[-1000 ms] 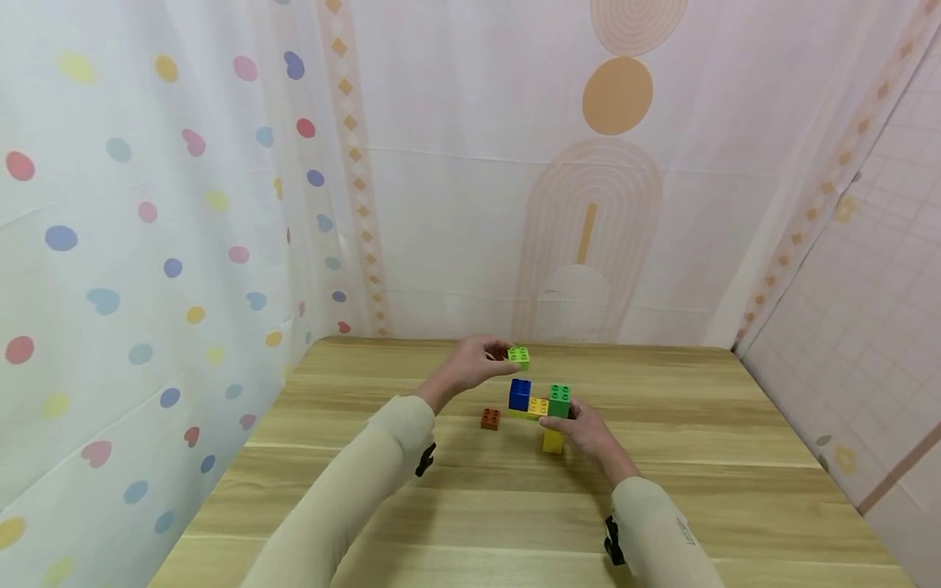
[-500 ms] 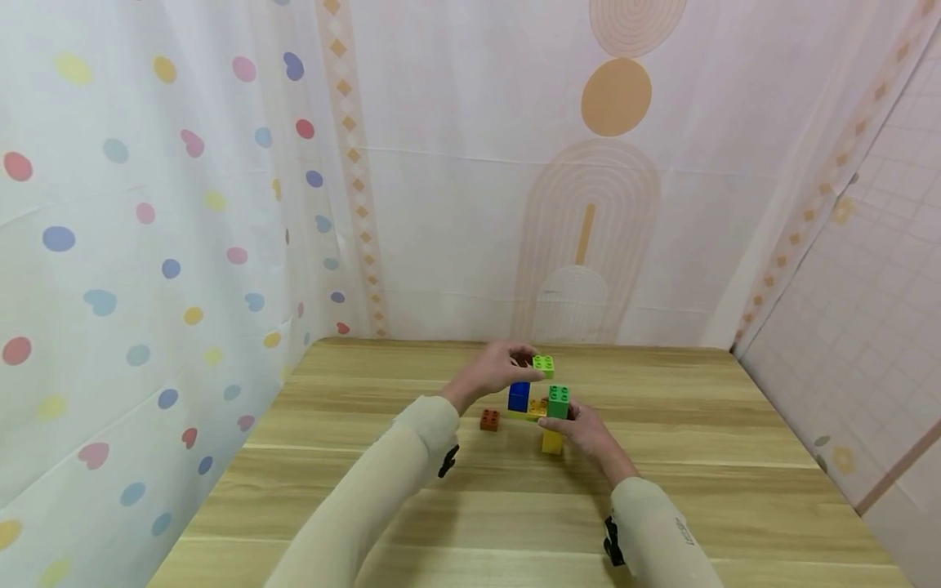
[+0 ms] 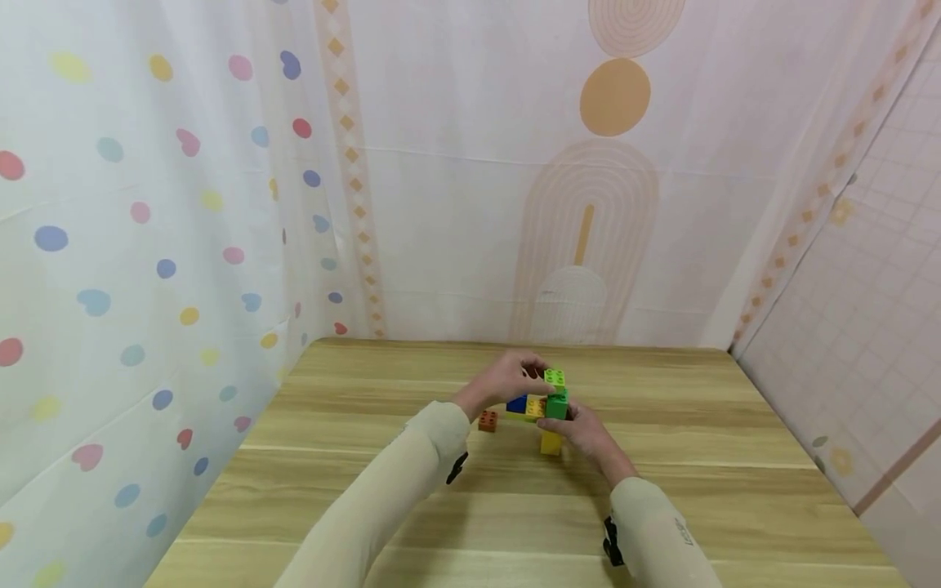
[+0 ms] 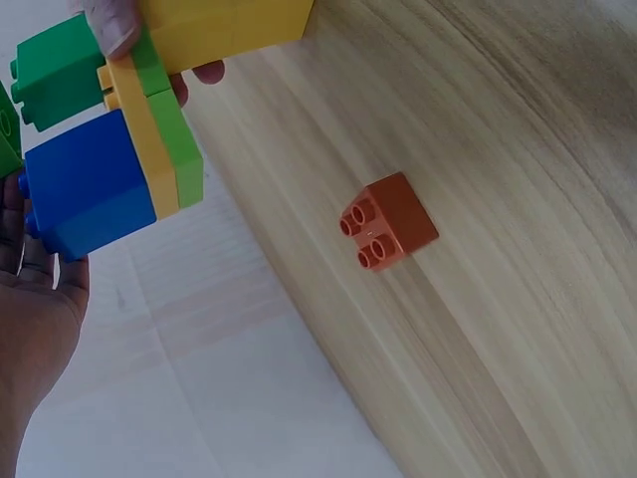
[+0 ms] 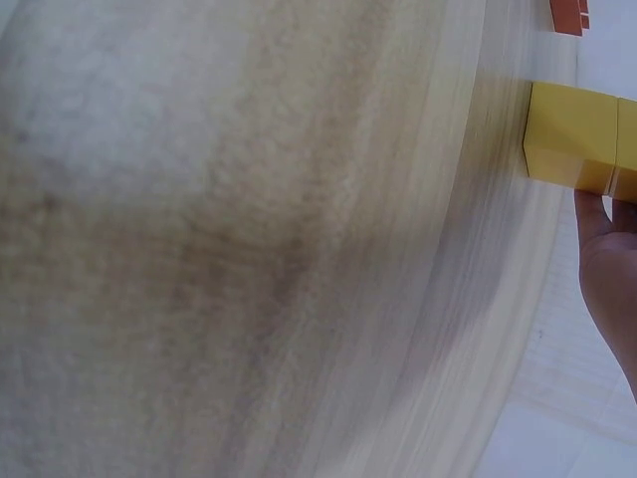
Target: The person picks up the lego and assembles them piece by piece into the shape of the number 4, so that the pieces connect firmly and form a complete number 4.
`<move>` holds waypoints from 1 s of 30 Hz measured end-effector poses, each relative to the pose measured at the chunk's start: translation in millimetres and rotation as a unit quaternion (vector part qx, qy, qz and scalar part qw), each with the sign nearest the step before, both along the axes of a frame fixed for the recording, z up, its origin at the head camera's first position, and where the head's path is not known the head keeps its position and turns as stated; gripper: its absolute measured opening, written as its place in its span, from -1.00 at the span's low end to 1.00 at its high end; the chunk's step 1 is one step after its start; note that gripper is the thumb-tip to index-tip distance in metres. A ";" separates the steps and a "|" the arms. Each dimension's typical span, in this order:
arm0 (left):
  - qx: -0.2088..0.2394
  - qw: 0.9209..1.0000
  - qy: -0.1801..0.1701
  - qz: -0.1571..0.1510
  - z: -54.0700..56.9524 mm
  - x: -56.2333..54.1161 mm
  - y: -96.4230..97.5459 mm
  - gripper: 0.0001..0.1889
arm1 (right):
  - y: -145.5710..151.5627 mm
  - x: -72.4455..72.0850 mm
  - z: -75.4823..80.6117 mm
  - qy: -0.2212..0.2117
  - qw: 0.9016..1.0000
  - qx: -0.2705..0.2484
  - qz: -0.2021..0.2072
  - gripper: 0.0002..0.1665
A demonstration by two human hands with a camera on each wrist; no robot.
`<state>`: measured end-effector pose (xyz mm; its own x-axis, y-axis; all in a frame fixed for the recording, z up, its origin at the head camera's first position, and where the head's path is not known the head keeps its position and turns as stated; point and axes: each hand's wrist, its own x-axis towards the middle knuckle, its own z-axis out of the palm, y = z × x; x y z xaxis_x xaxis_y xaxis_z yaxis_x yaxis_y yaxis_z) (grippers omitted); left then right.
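Note:
My left hand (image 3: 510,380) pinches a light green toy brick (image 3: 555,378) close over the green brick (image 3: 557,405) on the right of a small built structure. Beneath that green brick, a flat yellow piece (image 4: 139,139) lies on light green ones (image 4: 177,149), and a blue brick (image 4: 92,184) stands on its other end. Yellow bricks (image 3: 550,443) form the column below, standing on the table. My right hand (image 3: 586,429) grips the structure from the right, its thumb at the flat pieces. In the left wrist view the light green brick is mostly out of frame.
A loose reddish-brown brick (image 4: 398,224) lies on the wooden table (image 3: 353,457), left of the structure. Behind the table's far edge hangs a patterned curtain (image 3: 456,245); a dotted one (image 3: 147,310) hangs on the left.
My left hand has carried the light green brick rightward and down, from left of the structure to just over the green brick. My right hand has kept its grip in place.

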<state>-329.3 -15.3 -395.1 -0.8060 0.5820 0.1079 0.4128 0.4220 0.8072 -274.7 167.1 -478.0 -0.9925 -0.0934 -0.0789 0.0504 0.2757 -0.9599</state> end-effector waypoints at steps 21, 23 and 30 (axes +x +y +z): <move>-0.022 1.000 0.013 -0.015 -1.1 4.3 2.8 -0.72 | 1.7 0.6 -1.4 0.007 1.000 -0.016 0.014 -0.46; -0.024 1.000 0.014 -0.014 -0.7 4.9 2.7 -0.73 | 1.9 0.6 -1.5 0.007 1.000 -0.019 0.014 -0.48; -0.041 0.999 0.020 -0.022 1.1 6.4 3.8 -0.69 | 2.3 0.1 -1.5 0.009 1.000 -0.021 0.017 -0.47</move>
<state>-322.9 -11.5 -394.0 -0.7757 0.6246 0.0903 0.4640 0.4675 0.7524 -274.7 169.4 -479.5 -0.9899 -0.1305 -0.0558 0.0236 0.2359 -0.9715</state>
